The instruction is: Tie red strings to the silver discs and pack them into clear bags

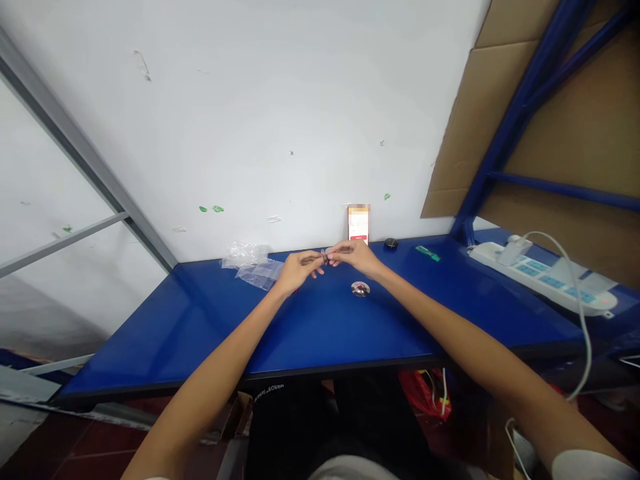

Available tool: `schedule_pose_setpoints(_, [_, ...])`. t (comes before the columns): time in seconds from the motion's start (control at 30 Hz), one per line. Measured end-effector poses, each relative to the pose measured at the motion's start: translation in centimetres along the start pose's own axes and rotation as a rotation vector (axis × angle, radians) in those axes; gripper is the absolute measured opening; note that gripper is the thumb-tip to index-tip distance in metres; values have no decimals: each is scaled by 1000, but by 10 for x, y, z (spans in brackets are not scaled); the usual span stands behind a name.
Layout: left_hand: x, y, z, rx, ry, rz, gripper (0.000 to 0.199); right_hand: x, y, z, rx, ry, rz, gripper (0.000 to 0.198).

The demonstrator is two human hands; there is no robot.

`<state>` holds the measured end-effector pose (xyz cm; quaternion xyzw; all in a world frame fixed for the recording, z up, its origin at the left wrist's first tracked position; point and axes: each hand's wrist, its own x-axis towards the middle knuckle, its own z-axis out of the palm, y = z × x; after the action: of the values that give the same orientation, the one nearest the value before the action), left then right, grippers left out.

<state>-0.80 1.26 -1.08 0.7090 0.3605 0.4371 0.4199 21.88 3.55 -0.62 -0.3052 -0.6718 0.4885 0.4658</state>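
The pale cloth of my shirt [350, 468] lies nearest, at the bottom edge, with my dark trousers [295, 427] just beyond it and partly under the near edge of the blue table [320, 333]. My hands meet over the far part of the tabletop. The fingertips of my left hand [299, 269] and my right hand [357, 257] are pinched on one small dark piece [324, 257], held between them. It lies right of my left hand and left of my right hand, neither clearly nearer; it is too small and too covered by my fingers for me to tell its long axis. A shiny metal disc [360, 289] with a red centre lies on the table, on the near side of my hands and a little right, so my right hand is closer to it. Clear plastic bags [257, 273] lie just left of my left hand, and a lit phone [359, 222] stands against the far wall [320, 180], behind my right hand
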Motion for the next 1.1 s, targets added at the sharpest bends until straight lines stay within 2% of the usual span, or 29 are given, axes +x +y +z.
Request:
schedule_pose_setpoints(0.13, [-1,0,0,-101,51,-24,42,-3,0,12,-40,23,-83,41])
schedule_pose_setpoints(0.3, [-4,5,0,-143,60,-3,28,-11,-8,23,-162,-24,-156,46])
schedule_pose_setpoints(0.4, [-4,7,-1,-102,51,-2,25,-14,-9,29,-274,20,-186,39])
schedule_pose_setpoints(0.5, [-2,11,-8,-57,41,1,22,-9,0,26,-284,107,-147,32])
schedule_pose_setpoints(0.57, [-1,16,-18,25,36,29,17,-2,10,18,-216,190,-85,34])
schedule_pose_setpoints(0.63, [0,20,-32,228,8,72,12,8,19,6,-163,270,-21,35])
schedule_pose_setpoints(0.73, [0,21,-56,668,-74,120,7,20,30,-11,-282,316,90,32])
schedule_pose_setpoints(0.8, [0,17,-68,837,-147,105,6,27,36,-19,-418,345,116,31])
schedule_pose_setpoints(0.93, [0,8,-78,902,-235,23,17,34,47,-22,-682,382,105,24])
schedule_pose_setpoints(1.0, [0,7,-78,899,-226,17,24,35,50,-23,-767,356,96,29])
schedule_pose_setpoints(1.1, [0,7,-75,907,-197,43,24,34,46,-27,-854,283,45,38])
